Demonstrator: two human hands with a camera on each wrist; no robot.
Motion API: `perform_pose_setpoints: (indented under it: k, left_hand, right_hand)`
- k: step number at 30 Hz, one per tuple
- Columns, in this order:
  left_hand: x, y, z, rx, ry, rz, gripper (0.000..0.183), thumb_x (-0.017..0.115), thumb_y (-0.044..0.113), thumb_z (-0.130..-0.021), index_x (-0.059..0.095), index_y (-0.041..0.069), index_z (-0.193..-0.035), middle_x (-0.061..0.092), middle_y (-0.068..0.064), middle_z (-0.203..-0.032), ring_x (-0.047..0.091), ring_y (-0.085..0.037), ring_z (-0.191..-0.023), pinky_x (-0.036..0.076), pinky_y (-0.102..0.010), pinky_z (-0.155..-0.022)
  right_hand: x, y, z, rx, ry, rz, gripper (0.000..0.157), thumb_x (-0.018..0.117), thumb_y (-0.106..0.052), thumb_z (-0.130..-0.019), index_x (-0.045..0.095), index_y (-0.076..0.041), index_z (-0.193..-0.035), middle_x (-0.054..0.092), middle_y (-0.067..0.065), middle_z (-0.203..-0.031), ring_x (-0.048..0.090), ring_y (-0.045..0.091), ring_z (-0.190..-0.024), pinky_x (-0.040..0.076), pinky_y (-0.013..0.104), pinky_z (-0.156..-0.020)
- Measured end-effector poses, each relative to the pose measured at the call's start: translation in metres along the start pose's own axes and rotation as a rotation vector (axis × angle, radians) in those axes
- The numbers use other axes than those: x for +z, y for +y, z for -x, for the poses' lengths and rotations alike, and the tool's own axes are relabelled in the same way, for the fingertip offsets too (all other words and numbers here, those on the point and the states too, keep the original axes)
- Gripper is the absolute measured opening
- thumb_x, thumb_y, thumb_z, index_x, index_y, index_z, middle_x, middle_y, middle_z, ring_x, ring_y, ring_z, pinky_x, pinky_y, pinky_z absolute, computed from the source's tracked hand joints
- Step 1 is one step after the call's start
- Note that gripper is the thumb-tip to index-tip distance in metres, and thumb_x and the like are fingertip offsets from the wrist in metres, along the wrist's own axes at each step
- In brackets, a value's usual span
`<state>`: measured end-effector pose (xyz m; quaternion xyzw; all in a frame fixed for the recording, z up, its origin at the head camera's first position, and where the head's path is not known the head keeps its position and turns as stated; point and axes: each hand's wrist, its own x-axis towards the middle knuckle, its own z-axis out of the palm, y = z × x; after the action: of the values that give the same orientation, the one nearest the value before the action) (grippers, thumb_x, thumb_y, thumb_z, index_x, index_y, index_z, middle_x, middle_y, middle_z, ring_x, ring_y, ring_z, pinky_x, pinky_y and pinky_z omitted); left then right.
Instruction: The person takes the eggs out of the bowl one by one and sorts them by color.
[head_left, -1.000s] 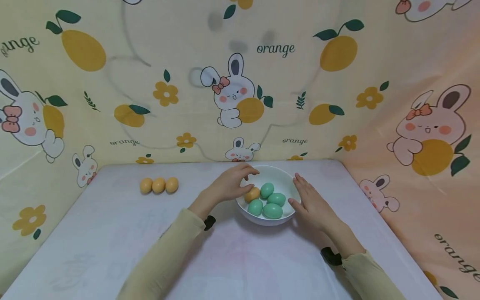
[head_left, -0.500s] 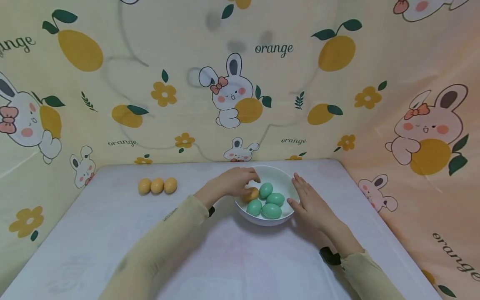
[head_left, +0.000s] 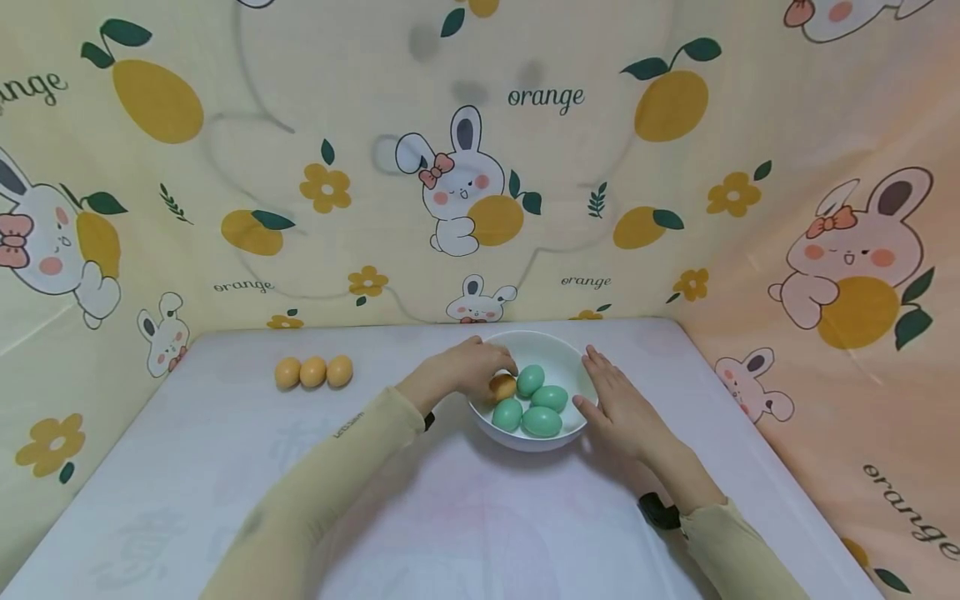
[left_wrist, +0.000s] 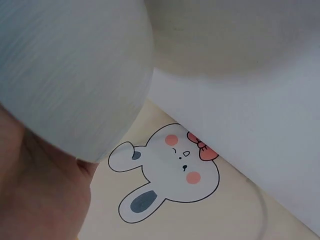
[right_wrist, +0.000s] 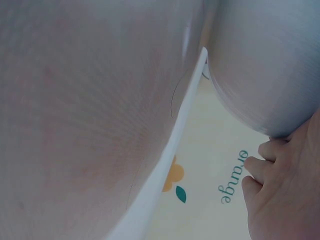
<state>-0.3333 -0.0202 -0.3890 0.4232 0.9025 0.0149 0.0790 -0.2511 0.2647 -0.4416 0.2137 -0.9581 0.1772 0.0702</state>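
Left hand [head_left: 476, 367] pinches an orange egg [head_left: 503, 387] inside the bowl [head_left: 531, 443], right hand [head_left: 624, 412] rests straight-fingered against its side

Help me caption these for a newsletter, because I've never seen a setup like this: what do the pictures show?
There's no machine here, just a person's bare left hand and right hand. The widest picture looks forward and down from the head. The other two come from the left and right wrists, so the white bowl looms large there. That bowl stands on a white tabletop, with four green eggs and one orange egg inside; three more eggs, also orange, lie in a row to its left. The left hand's fingers curl around the orange egg in the bowl, though how firmly cannot be told. The right hand rests at the bowl's right rim. Behind hangs a backdrop printed with rabbits and fruit.
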Motion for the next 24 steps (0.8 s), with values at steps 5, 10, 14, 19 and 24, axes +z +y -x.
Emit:
perform_pose_setpoints:
  k: [5,10,14,19,24]
  left_hand:
    - [-0.0003,0.0022,0.0007,0.003,-0.012,-0.033,0.049,0.082,0.020,-0.088,0.070,0.021,-0.135,0.067,0.002,-0.133,0.060,-0.016,-0.125,0.040,-0.042,-0.105]
    - [-0.0010,0.0036,0.0011,-0.004,-0.014,-0.025,0.047,0.081,0.019,-0.089,0.070,0.021,-0.135,0.067,0.002,-0.132,0.060,-0.016,-0.124,0.039,-0.043,-0.106]
    - [-0.0015,0.0043,0.0012,-0.011,-0.015,-0.017,0.046,0.080,0.018,-0.090,0.070,0.020,-0.135,0.067,0.002,-0.132,0.060,-0.016,-0.124,0.039,-0.043,-0.106]
    - [-0.0007,0.0044,0.0014,-0.014,-0.008,-0.004,0.047,0.081,0.017,-0.088,0.070,0.020,-0.134,0.067,0.002,-0.132,0.060,-0.015,-0.124,0.039,-0.040,-0.104]
    - [-0.0015,0.0044,0.0017,-0.021,-0.006,0.015,0.048,0.082,0.016,-0.088,0.070,0.020,-0.135,0.067,0.002,-0.135,0.058,-0.014,-0.125,0.038,-0.041,-0.105]
  right_hand:
    - [0.0014,0.0008,-0.0002,0.003,0.002,0.000,0.078,0.042,-0.047,-0.110,0.017,0.004,-0.163,0.009,0.016,-0.174,0.011,0.037,-0.159,0.016,0.056,-0.127]
    - [0.0003,-0.0003,0.0007,-0.002,0.005,-0.004,0.078,0.042,-0.047,-0.110,0.018,0.004,-0.163,0.010,0.017,-0.173,0.012,0.039,-0.159,0.016,0.056,-0.127]
    - [0.0001,-0.0005,0.0003,0.001,0.005,-0.003,0.078,0.042,-0.047,-0.110,0.018,0.004,-0.163,0.010,0.016,-0.173,0.013,0.039,-0.158,0.016,0.056,-0.127]
    - [0.0001,-0.0008,-0.0001,0.003,0.004,-0.010,0.078,0.043,-0.047,-0.110,0.018,0.004,-0.163,0.010,0.017,-0.173,0.013,0.039,-0.158,0.016,0.057,-0.127]
    - [-0.0001,-0.0006,-0.0003,0.006,0.001,-0.010,0.078,0.043,-0.047,-0.110,0.018,0.004,-0.163,0.010,0.018,-0.173,0.012,0.039,-0.159,0.016,0.057,-0.127]
